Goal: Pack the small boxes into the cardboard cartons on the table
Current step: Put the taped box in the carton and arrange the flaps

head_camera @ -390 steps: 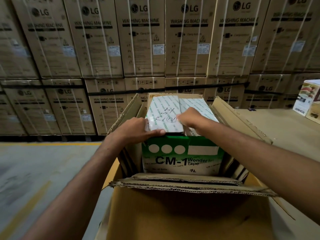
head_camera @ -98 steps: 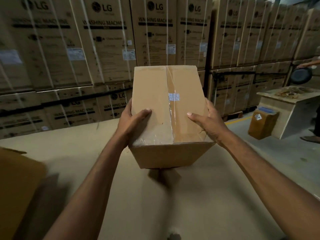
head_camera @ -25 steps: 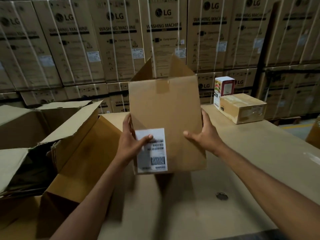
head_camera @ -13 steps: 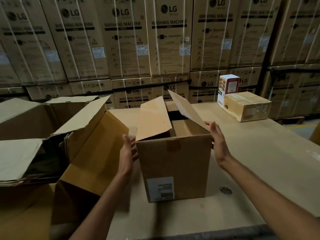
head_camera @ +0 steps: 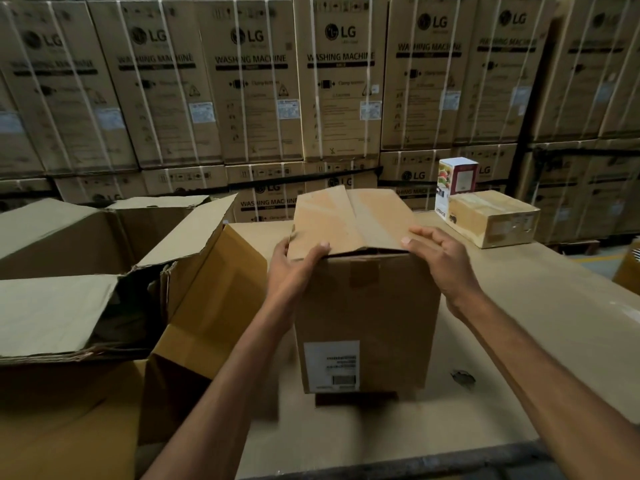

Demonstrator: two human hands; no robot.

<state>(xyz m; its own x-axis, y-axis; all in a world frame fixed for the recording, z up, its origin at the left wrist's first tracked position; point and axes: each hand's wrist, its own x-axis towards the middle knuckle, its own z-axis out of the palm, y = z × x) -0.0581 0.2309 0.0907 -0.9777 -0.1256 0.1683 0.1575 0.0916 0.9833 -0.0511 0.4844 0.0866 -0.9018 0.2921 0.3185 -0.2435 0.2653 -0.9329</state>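
A brown cardboard carton (head_camera: 367, 317) with a white label low on its front stands upright on the table (head_camera: 540, 327). Its two top flaps are folded down nearly flat over the opening. My left hand (head_camera: 294, 268) grips the near left corner of the left flap, thumb on top. My right hand (head_camera: 440, 254) rests on the right flap at the near right corner, fingers spread over its edge. At the table's far right lies a small brown taped box (head_camera: 495, 216), with a small white printed box (head_camera: 457, 174) upright behind it. The carton's inside is hidden.
A large open carton (head_camera: 86, 271) with raised flaps fills the left side, and a tan carton (head_camera: 214, 289) leans against it beside my left arm. Stacked washing-machine cartons (head_camera: 339, 84) wall off the back. A dark mark (head_camera: 462, 377) sits on the table.
The carton was held up in both hands, then set upright on the table. Its top flaps stood open half a second ago; both hands have pushed them down over the opening.
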